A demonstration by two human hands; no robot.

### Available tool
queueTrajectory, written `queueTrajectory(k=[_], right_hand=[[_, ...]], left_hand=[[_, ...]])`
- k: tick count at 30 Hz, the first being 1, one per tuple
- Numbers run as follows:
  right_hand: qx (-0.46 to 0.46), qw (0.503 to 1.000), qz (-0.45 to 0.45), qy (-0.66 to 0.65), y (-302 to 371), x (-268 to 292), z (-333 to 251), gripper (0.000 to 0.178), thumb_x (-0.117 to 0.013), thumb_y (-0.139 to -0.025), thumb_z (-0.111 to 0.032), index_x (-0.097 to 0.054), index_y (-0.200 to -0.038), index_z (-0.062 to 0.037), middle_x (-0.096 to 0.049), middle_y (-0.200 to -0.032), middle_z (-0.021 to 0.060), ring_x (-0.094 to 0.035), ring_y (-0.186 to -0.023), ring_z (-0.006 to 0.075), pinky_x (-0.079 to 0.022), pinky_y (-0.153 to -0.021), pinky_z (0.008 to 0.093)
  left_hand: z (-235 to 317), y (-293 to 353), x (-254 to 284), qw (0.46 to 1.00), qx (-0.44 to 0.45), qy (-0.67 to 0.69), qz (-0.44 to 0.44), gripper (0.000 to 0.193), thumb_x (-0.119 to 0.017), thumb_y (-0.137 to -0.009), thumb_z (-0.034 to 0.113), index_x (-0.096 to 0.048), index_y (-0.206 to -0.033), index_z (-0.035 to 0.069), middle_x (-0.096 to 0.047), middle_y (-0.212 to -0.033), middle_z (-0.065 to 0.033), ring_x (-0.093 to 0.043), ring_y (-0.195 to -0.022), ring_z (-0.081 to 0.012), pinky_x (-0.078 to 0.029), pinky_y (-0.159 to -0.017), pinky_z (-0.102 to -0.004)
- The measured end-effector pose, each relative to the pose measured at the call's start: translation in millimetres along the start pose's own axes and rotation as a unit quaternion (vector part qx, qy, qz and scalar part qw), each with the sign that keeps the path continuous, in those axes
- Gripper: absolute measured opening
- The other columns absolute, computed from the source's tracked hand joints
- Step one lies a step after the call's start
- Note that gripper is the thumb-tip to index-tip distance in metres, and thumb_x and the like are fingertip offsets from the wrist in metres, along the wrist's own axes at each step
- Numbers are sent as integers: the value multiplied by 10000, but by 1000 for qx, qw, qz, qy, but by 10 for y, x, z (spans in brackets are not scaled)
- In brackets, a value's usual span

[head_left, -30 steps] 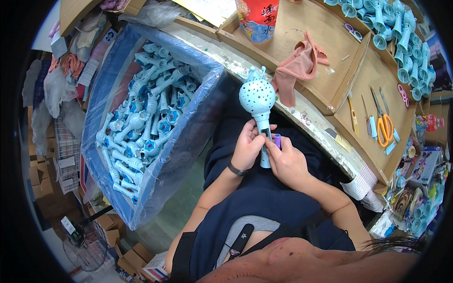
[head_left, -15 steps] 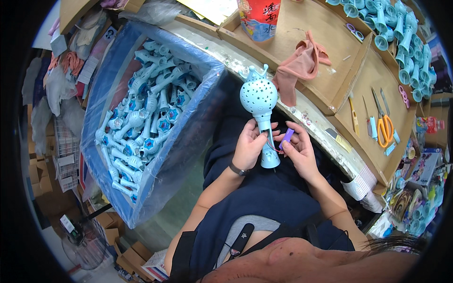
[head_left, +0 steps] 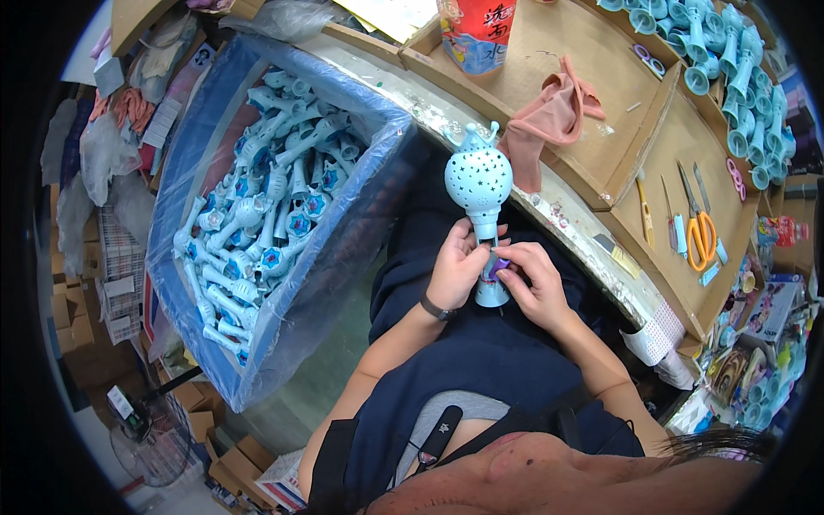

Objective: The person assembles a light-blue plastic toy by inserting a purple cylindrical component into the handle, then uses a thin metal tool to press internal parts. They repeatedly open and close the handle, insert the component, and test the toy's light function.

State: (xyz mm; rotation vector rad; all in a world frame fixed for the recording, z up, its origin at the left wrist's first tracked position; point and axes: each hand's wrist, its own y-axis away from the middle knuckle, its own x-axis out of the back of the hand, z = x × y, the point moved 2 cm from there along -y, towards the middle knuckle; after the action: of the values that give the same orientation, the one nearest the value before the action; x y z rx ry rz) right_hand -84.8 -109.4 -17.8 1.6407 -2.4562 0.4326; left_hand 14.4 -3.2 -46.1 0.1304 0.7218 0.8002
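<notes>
A light blue toy wand (head_left: 478, 178) stands upright in front of me, its round head pierced with star-shaped holes and topped by a small crown. My left hand (head_left: 456, 269) is closed around its handle, thumb beside an open slot. My right hand (head_left: 537, 281) pinches a small purple block (head_left: 499, 268) at that slot, partly hidden by the fingers. How deep the block sits in the handle I cannot tell.
A plastic-lined bin (head_left: 287, 343) full of similar blue parts stands to the left. On the cardboard-edged bench lie a pink cloth (head_left: 549, 116), a red and blue pouch (head_left: 477, 39) and orange-handled scissors (head_left: 701, 240). More blue pieces (head_left: 745, 60) are heaped at far right.
My right hand has brought the purple block leftward from beside the wand to the slot in its handle. The wand has shifted slightly right; my left hand keeps its hold.
</notes>
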Motion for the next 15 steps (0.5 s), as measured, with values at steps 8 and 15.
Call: queueTrajectory(k=[8,15], right_hand=[[43,990,7,135,-94,-18,-101,322,-644,-788,-42,-614,-1107,-65,-564,-953,105,-581,-802,246,-491,-665,321],[72,970,11,231,-43,-20,-142,296,-662,-774,-72,-643,-1069,-77,-576,-897,81,-586,-779,243,-491,-653,322]], left_hand=[[-57,-7,24,1000,19,-7,-3,423,-448,-859,-43,-364,-1273,-28,-536,-1206,-178,-573,-1021,-170,-469,-874,-284],[-89,33,25,999,38,19,-1,310,-468,-879,-17,-426,-1186,-21,-575,-1163,-174,-593,-1022,-197,-484,-869,-296]])
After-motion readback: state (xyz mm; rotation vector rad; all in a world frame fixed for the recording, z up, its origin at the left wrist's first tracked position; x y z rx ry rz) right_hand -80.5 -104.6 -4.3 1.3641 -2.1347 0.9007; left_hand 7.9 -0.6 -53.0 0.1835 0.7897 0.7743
